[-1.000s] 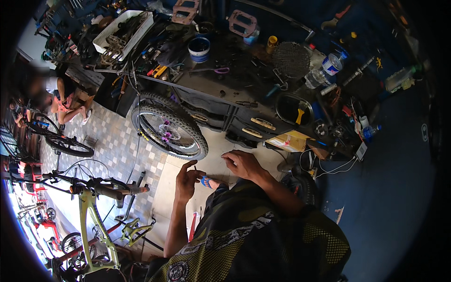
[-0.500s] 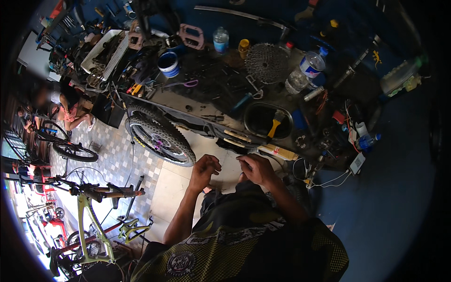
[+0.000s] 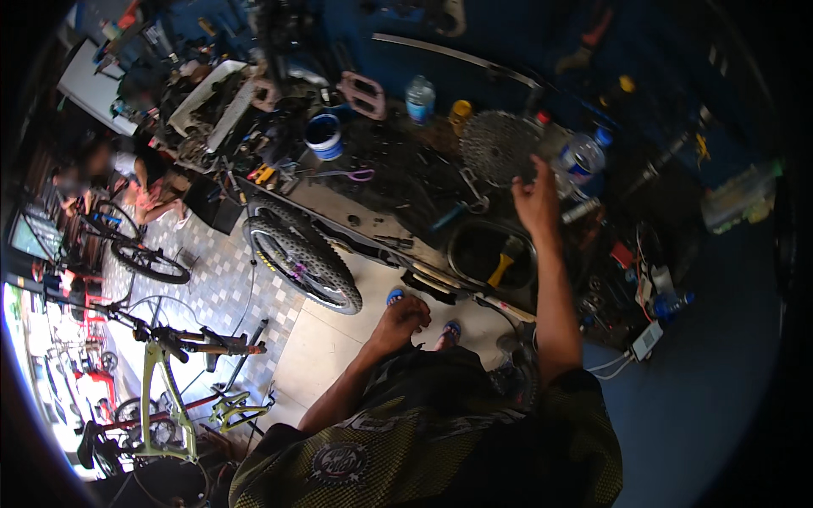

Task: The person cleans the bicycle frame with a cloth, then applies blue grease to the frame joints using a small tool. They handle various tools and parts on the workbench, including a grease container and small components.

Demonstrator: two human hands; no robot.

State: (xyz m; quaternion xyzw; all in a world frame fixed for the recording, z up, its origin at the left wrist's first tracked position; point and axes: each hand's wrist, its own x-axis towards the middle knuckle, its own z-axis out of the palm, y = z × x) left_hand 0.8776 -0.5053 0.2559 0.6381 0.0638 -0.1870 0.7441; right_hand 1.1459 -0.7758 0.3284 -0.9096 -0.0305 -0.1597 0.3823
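My right hand (image 3: pixel 536 203) is stretched out over the workbench with its fingers apart and nothing visible in them. It is just in front of a large bicycle cassette (image 3: pixel 498 146) and left of a clear plastic bottle (image 3: pixel 581 157) with a blue cap. Low in front of my body, my left hand (image 3: pixel 402 322) has its fingers curled in. What it holds, if anything, is too small to make out. A black tub (image 3: pixel 457 254) with a yellow-handled brush (image 3: pixel 506 261) in it lies nearer to me than my right hand.
Beside the bench's near edge stands a knobby-tyred bicycle wheel (image 3: pixel 301 254). On the bench are a blue-and-white tub (image 3: pixel 323 137), purple-handled scissors (image 3: pixel 360 175), a yellow container (image 3: pixel 460 115) and a water bottle (image 3: pixel 419 100). A green bike frame (image 3: pixel 157 398) is at lower left; people sit farther off.
My right hand has moved from beside my left hand, up and forward over the bench towards the cassette. The left hand has shifted slightly right and down. The view has tilted a little.
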